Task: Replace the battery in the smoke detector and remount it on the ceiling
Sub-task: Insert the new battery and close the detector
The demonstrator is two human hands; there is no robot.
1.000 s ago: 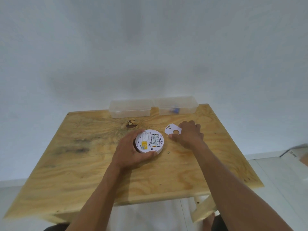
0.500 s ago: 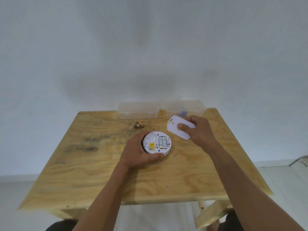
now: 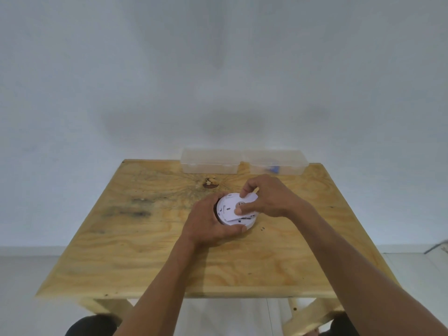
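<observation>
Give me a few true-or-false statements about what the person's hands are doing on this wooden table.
1. The left hand holds the round white plastic smoke detector on the light plywood table. True.
2. The right hand presses a flat white plastic cover onto the detector. True.
3. The detector is mounted on the ceiling. False: it rests on the table.
4. Two clear plastic boxes stand at the table's near edge. False: they stand at the far edge, by the wall.
5. The right hand is empty. False: it holds the cover.

Print on smoke detector (image 3: pixel 226 206): we see faint grey marks near its upper left edge, too blurred for us to read.
</observation>
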